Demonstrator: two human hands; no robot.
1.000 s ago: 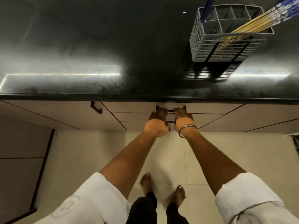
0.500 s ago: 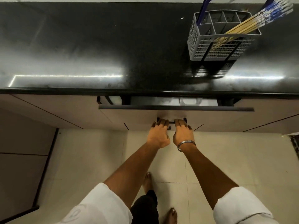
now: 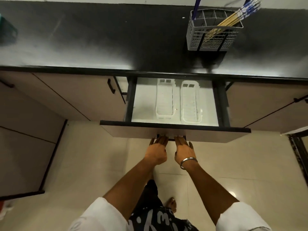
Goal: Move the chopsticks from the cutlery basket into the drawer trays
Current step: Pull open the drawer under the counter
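Left hand (image 3: 156, 151), right hand (image 3: 184, 151) grip drawer (image 3: 175, 131) handle; trays (image 3: 165, 100) empty; chopsticks (image 3: 233, 20) in basket (image 3: 213, 40).

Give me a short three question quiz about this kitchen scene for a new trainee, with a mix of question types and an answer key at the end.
1. True or false: the chopsticks already lie in the drawer trays.
2. How many white trays sit in the open drawer? A) one B) two C) four
3. Fill in: the left hand and right hand both reach to the drawer's ____.

Key
1. False: they stand in the cutlery basket on the countertop.
2. B: a left tray and a right tray, side by side.
3. handle, on the drawer front.
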